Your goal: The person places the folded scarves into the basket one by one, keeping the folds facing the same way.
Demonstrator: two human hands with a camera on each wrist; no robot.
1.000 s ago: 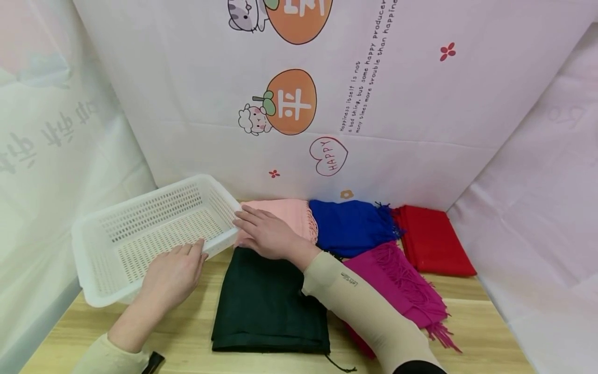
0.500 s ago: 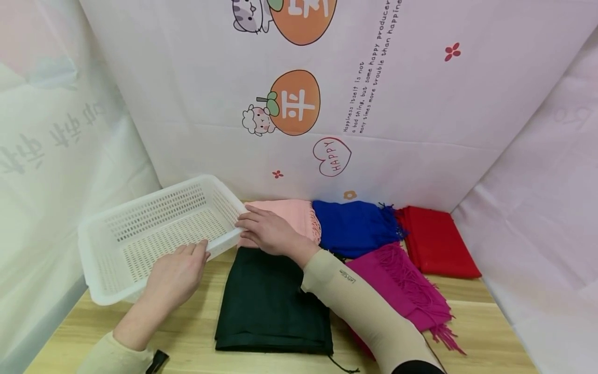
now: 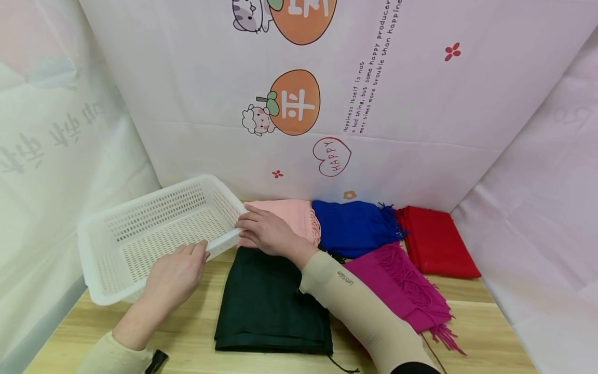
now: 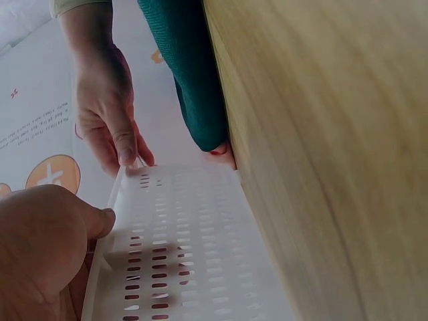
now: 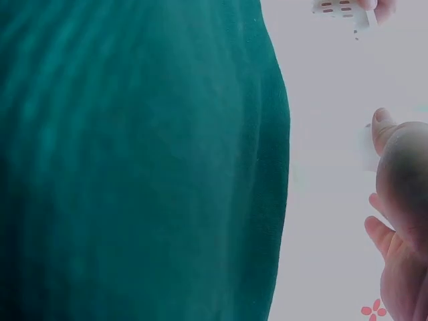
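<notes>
A person grips a white perforated plastic basket [image 3: 154, 210] at the left of the frame; the left hand [image 3: 175, 272] has its fingers hooked over the near rim, thumb outside, while the right hand [image 3: 271, 231] pinches the right-hand corner; I see a dark green folded cloth [image 3: 275, 306] at lower centre on the wooden tabletop [image 3: 495, 332]; pink [image 3: 287, 213], blue [image 3: 350, 226] and red cloths [image 3: 436, 239] line the backdrop [image 3: 397, 171], centre to right; a fringed magenta cloth [image 3: 397, 285] lies at lower right, partly behind the right sleeve [image 3: 359, 306].
</notes>
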